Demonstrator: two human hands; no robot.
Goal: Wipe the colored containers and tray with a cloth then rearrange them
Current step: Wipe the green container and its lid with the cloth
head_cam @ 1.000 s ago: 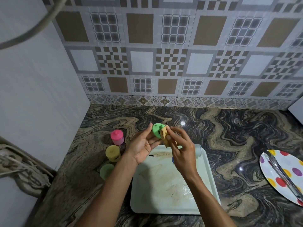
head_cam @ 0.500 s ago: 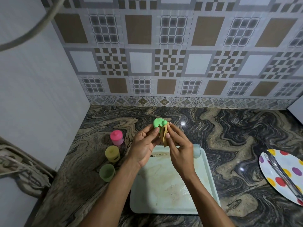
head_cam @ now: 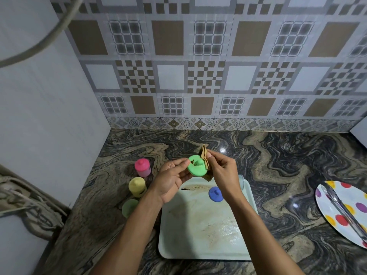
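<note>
My left hand [head_cam: 172,180] pinches a round green lid [head_cam: 196,166] by its edge, its top with the small knob turned toward me. A small tan cloth [head_cam: 204,155] is pinched in my right hand [head_cam: 222,171] and lies against the lid's right side. Both hands hover over the far end of a pale stained tray [head_cam: 198,231]. A blue lid [head_cam: 215,193] lies on the tray, partly behind my right wrist. To the left of the tray stand a pink container [head_cam: 142,167], a yellow container [head_cam: 137,186] and an open green container [head_cam: 129,207].
A white plate with coloured dots [head_cam: 345,211] holding metal tongs [head_cam: 346,212] sits at the right on the dark marbled counter [head_cam: 278,175]. A patterned tile wall rises behind. A grey wall stands at the left. A clear container [head_cam: 241,181] shows behind my right wrist at the tray's far edge.
The green lid has been turned so its top faces me. The cloth has shifted to the lid's right side and upward. The blue lid on the tray has come into sight.
</note>
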